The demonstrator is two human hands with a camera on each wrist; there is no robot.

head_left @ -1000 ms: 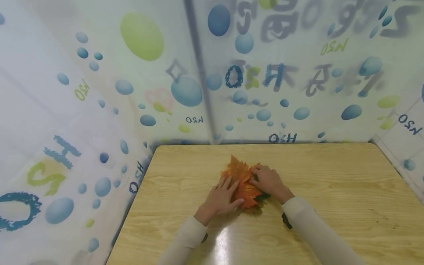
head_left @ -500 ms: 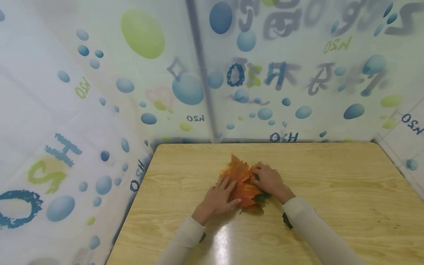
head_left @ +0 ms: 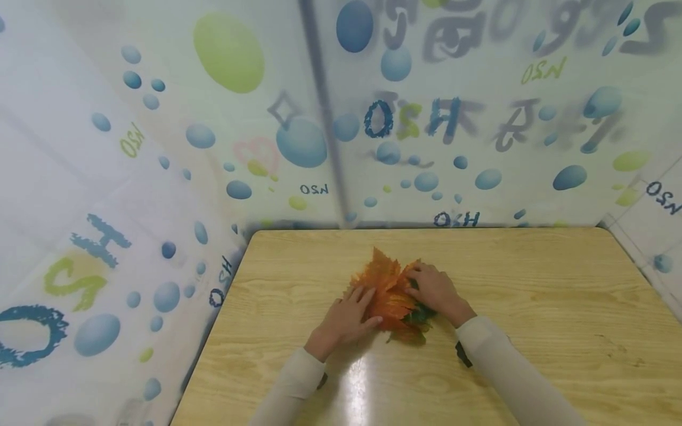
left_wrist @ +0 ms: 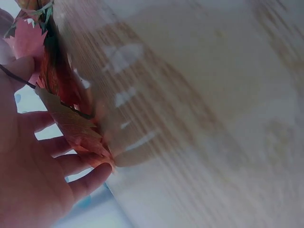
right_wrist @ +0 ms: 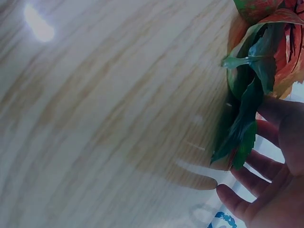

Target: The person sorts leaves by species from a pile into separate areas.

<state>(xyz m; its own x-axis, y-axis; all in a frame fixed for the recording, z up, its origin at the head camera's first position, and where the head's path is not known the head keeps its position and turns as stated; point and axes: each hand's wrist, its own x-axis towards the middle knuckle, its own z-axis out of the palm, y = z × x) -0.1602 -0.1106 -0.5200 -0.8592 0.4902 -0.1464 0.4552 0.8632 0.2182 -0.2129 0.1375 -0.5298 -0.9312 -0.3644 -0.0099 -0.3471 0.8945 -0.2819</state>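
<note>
A loose heap of artificial maple leaves [head_left: 386,296], mostly orange, lies on the table in the head view. My left hand [head_left: 341,322] rests along its left side with fingers spread. In the left wrist view, a curled pale-backed leaf [left_wrist: 76,124] with a dark stem lies against those fingers. On the heap's right side is my right hand [head_left: 434,290], its fingers loosely bent and touching the leaves. Dark green leaves [right_wrist: 244,123] stand beside the right fingers in the right wrist view. The heap partly hides the fingertips of both hands.
The light wooden table [head_left: 533,284] reaches back to a pale curtain [head_left: 479,148] printed with bubbles and lettering. Another pale panel [head_left: 106,177] borders the left side. A bright reflection lies on the tabletop in front of the left hand.
My left hand has shifted slightly left and toward me, uncovering more of the heap's front left. Orange leaves have shifted, showing more green at the right. The right hand stays nearly still.
</note>
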